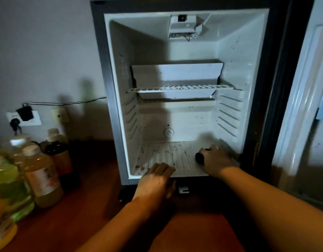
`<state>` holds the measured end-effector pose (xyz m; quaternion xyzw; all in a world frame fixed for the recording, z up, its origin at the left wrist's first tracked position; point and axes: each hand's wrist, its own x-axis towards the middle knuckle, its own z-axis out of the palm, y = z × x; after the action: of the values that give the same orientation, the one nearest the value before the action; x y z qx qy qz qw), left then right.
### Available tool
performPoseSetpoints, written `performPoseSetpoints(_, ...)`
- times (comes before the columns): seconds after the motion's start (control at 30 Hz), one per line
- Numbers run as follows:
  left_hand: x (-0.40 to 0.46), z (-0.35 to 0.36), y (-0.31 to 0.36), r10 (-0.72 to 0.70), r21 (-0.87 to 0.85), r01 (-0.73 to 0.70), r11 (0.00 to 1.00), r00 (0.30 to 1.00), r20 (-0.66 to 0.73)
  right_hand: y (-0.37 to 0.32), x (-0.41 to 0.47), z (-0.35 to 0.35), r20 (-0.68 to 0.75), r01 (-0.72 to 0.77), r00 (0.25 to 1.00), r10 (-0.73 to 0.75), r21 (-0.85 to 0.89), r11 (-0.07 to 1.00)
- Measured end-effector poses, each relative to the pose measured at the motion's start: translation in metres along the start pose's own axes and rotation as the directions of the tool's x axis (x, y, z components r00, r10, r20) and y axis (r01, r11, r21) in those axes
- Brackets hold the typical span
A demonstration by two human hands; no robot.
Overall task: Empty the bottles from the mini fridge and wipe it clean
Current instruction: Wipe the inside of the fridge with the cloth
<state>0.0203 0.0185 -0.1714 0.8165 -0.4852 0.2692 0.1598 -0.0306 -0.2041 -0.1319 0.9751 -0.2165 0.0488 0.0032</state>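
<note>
The mini fridge (pixel 244 70) stands open with a white, speckled interior and one wire shelf (pixel 180 88). Its ribbed floor (pixel 168 153) carries reddish stains. My right hand (pixel 216 160) reaches onto the floor at the right and grips a small dark object (pixel 199 158); what that object is cannot be made out. My left hand (pixel 158 179) rests on the fridge's front lower lip with fingers curled over the edge. Several bottles (pixel 42 171) stand on the floor to the left, outside the fridge.
The fridge door (pixel 306 106) hangs open at the right. A wall socket with plugs (pixel 24 116) and a cable sits low on the left wall. Reddish wooden floor (pixel 95 206) lies in front of the fridge.
</note>
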Motion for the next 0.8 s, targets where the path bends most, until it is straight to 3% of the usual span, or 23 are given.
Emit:
performPoseSetpoints(0.13, -0.018, -0.032, -0.004, -0.26, 0.049, 0.26, 0.964, 0.966, -0.004, -0.003, -0.011, -0.008, 0.053, -0.001, 0.999, 0.001, -0.006, 1.0)
performPoseSetpoints(0.2, -0.025, -0.046, -0.009, -0.378, 0.038, 0.382, 0.923, 0.922, -0.089, -0.007, -0.015, -0.01, 0.059, -0.004, 0.998, 0.005, -0.01, 1.0)
performPoseSetpoints(0.37, -0.024, -0.075, -0.024, -0.665, -0.135, 0.655, 0.743, 0.702, -0.255, -0.02, -0.024, -0.014, 0.023, -0.035, 0.999, 0.034, 0.033, 0.999)
performPoseSetpoints(0.47, -0.02, -0.08, -0.038, -0.747, -0.223, 0.715, 0.663, 0.611, -0.262, -0.026, -0.026, -0.022, -0.025, -0.029, 0.999, 0.031, 0.059, 0.998)
performPoseSetpoints(0.63, -0.004, -0.08, -0.054, -0.773, -0.392, 0.676, 0.624, 0.607, -0.184, -0.019, -0.028, -0.023, -0.007, 0.046, 0.999, -0.045, 0.057, 0.997)
performPoseSetpoints(0.8, 0.005, -0.07, -0.059, -0.674, -0.294, 0.607, 0.739, 0.681, -0.287, -0.013, -0.019, -0.004, -0.03, 0.084, 0.996, -0.082, 0.063, 0.994)
